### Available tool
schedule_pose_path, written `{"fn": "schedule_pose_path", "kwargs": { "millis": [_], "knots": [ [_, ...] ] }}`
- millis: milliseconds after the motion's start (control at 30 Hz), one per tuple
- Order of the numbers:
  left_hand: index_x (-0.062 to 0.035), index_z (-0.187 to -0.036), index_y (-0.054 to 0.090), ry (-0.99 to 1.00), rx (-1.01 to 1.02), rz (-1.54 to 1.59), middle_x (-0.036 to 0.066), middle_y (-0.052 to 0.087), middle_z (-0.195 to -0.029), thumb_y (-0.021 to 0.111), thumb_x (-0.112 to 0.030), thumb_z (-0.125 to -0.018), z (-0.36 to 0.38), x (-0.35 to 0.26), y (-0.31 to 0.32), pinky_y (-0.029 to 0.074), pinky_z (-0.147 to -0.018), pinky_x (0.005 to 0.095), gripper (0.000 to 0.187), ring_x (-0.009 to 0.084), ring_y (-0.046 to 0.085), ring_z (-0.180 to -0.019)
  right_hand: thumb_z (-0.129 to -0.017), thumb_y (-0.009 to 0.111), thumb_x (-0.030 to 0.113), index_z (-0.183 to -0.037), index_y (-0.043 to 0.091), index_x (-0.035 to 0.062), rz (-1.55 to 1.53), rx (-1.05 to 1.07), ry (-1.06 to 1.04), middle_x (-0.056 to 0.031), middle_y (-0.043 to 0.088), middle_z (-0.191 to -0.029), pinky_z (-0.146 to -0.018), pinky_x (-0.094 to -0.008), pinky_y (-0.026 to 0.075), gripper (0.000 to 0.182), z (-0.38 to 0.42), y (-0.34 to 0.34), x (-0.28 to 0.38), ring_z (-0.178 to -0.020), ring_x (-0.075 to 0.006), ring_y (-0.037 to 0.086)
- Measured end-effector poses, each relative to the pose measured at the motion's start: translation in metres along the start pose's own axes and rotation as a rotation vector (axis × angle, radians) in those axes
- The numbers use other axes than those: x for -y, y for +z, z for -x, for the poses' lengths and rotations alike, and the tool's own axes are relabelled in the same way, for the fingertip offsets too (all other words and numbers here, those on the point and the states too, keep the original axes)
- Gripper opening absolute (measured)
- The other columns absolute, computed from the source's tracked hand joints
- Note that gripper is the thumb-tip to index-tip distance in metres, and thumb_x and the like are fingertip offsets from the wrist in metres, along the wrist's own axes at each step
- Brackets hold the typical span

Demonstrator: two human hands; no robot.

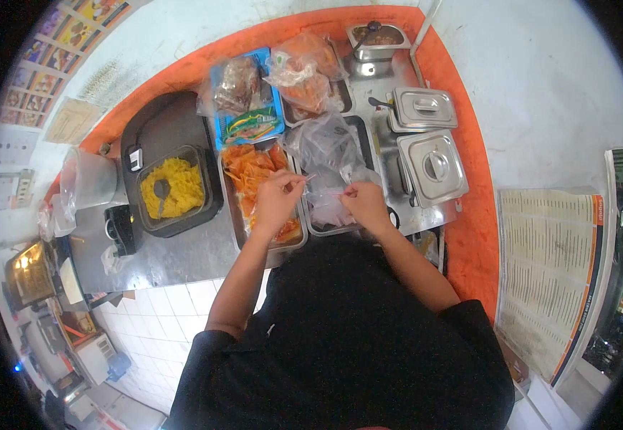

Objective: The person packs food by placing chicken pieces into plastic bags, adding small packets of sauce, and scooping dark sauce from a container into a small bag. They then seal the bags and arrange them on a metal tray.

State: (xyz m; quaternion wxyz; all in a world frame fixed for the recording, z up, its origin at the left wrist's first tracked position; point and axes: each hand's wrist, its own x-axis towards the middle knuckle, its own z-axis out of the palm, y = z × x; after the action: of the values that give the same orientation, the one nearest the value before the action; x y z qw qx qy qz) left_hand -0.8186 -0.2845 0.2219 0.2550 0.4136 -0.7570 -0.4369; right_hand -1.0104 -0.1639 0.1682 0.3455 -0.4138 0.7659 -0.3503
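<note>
My left hand (280, 198) is closed in a pinch over the right side of a metal tray of orange food packed in plastic (245, 170). Something thin and pale sticks out from its fingertips. My right hand (366, 206) pinches the edge of a clear plastic bag (331, 208) with a reddish strip along its top. Both hands are above a dark-rimmed tray (362, 136) that holds more clear plastic bags (326, 143). The two hands are a short way apart.
Yellow food (175, 188) with a spoon sits in a black container at left. A blue basket (278, 118) and a tray of bagged orange food (304, 79) stand behind. Lidded steel containers (437, 168) are at right. A tape dispenser (119, 229) stands near the counter's left end.
</note>
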Motion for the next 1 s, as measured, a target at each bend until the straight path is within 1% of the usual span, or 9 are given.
{"fn": "schedule_pose_path", "kwargs": {
  "millis": [100,267,300,400,500,600,800,900,1000],
  "knots": [
    [0.0011,-0.089,0.073,-0.051,-0.010,0.044,0.006,0.066,-0.080,0.072,-0.005,-0.085,0.002,-0.015,-0.015,0.048,-0.067,0.0269,0.007,0.0124,0.061,-0.072,-0.076,0.072,0.026,-0.087,0.075,0.0043,-0.036,0.019,0.021,-0.0224,0.070,-0.077,-0.073,-0.0428,0.055,0.025,-0.002,-0.005,0.003,-0.075,-0.0365,0.070],
    [0.0007,-0.089,0.070,-0.002,-0.106,0.042,0.001,0.064,-0.078,0.072,-0.006,-0.087,0.001,-0.013,-0.037,0.046,-0.059,0.0235,0.007,0.0079,0.057,-0.066,-0.079,0.073,0.021,-0.092,0.073,0.0031,-0.071,0.076,0.142,-0.0188,0.070,-0.075,-0.068,-0.0393,0.055,0.022,0.001,-0.024,0.017,-0.071,-0.0291,0.071],
    [-0.0005,-0.090,0.069,-0.105,-0.044,0.154,0.000,0.063,-0.078,0.072,-0.006,-0.088,0.002,-0.012,-0.041,0.045,-0.056,0.0224,0.007,0.0069,0.057,-0.065,-0.079,0.073,0.020,-0.093,0.073,0.0027,-0.093,0.102,0.174,-0.0176,0.071,-0.073,-0.067,-0.0387,0.055,0.022,0.000,-0.026,0.019,-0.069,-0.0276,0.071],
    [-0.0038,-0.092,0.066,-0.322,0.124,0.438,-0.002,0.062,-0.079,0.071,-0.008,-0.090,0.004,-0.010,-0.043,0.044,-0.049,0.0198,0.007,0.0043,0.056,-0.063,-0.083,0.074,0.013,-0.095,0.068,-0.0020,-0.218,0.006,0.180,-0.0070,0.066,-0.066,-0.043,-0.0276,0.045,0.020,0.005,-0.030,0.030,-0.051,-0.0117,0.061],
    [-0.0050,-0.095,0.063,-0.324,0.240,0.572,-0.002,0.061,-0.081,0.070,-0.010,-0.092,0.008,-0.003,-0.020,0.044,-0.045,0.0193,0.009,0.0033,0.055,-0.061,-0.086,0.074,0.016,-0.096,0.068,-0.0021,-0.289,-0.103,-0.116,-0.0047,0.065,-0.067,-0.045,-0.0253,0.045,0.021,0.005,-0.021,0.031,-0.054,-0.0103,0.061],
    [-0.0037,-0.096,0.063,-0.295,0.358,0.633,-0.001,0.061,-0.084,0.070,-0.012,-0.092,0.010,-0.012,0.000,0.046,-0.046,0.0199,0.012,0.0038,0.056,-0.064,-0.086,0.077,0.027,-0.100,0.071,-0.0009,-0.557,0.263,0.106,-0.0078,0.070,-0.076,-0.048,-0.0275,0.049,0.032,0.016,-0.033,0.071,-0.055,-0.0120,0.063],
    [-0.0039,-0.096,0.063,-0.323,0.450,0.573,-0.001,0.063,-0.085,0.070,-0.015,-0.092,0.015,-0.019,0.004,0.047,-0.050,0.0197,0.013,0.0055,0.058,-0.070,-0.089,0.075,0.022,-0.094,0.072,-0.0031,-0.518,0.336,0.097,-0.0045,0.066,-0.072,-0.048,-0.0228,0.045,0.026,0.023,-0.038,0.079,-0.055,-0.0087,0.060],
    [-0.0082,-0.093,0.065,-0.384,0.479,0.682,-0.003,0.065,-0.084,0.072,-0.015,-0.091,0.017,-0.020,0.003,0.043,-0.047,0.0164,0.009,0.0011,0.055,-0.061,-0.090,0.072,0.022,-0.093,0.072,-0.0025,-0.501,0.388,0.072,-0.0046,0.067,-0.073,-0.048,-0.0229,0.045,0.024,0.022,-0.040,0.073,-0.055,-0.0086,0.060],
    [-0.0053,-0.091,0.064,-0.425,0.492,0.700,0.001,0.067,-0.084,0.069,-0.015,-0.092,0.018,-0.030,0.000,0.048,-0.053,0.0236,0.011,0.0056,0.059,-0.065,-0.092,0.068,0.020,-0.090,0.071,-0.0021,-0.484,0.368,0.066,-0.0030,0.067,-0.072,-0.050,-0.0224,0.045,0.022,0.025,-0.043,0.079,-0.055,-0.0073,0.059]
  ]
}}
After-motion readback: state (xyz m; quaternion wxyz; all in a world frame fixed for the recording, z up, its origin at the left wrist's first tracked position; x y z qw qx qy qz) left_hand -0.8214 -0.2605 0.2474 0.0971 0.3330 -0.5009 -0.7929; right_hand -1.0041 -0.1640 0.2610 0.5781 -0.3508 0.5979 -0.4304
